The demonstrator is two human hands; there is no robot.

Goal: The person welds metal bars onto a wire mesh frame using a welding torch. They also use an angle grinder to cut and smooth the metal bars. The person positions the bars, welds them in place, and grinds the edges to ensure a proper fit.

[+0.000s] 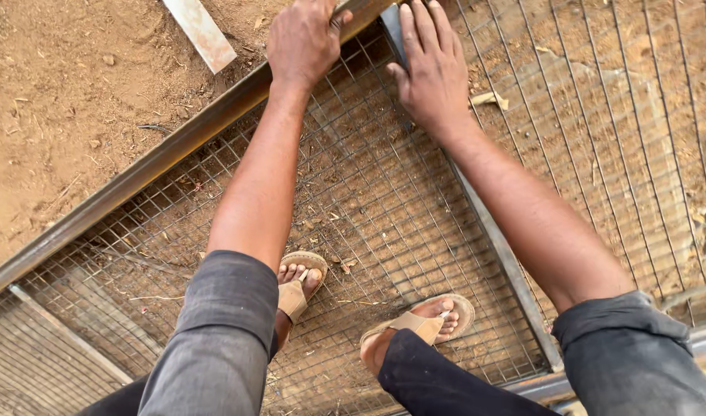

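Single head view, looking steeply down, close above wire mesh [384,200]

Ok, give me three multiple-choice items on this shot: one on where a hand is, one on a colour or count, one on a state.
1. Where does the left hand rest?
A. on the long frame bar
B. on a sandal
C. on the bare soil

2. What colour are the sandals?
A. blue
B. tan
C. white

3. How does the right hand lie?
A. clenched in a fist
B. lifted clear of everything
C. fingers spread, flat on the grey crossbar

Key: 
1 A, the left hand grips the rusty frame bar at the edge of the wire mesh. 
2 B, both sandals show tan straps over the feet standing on the mesh. 
3 C, the right hand's fingers are stretched out along the grey crossbar, palm down.
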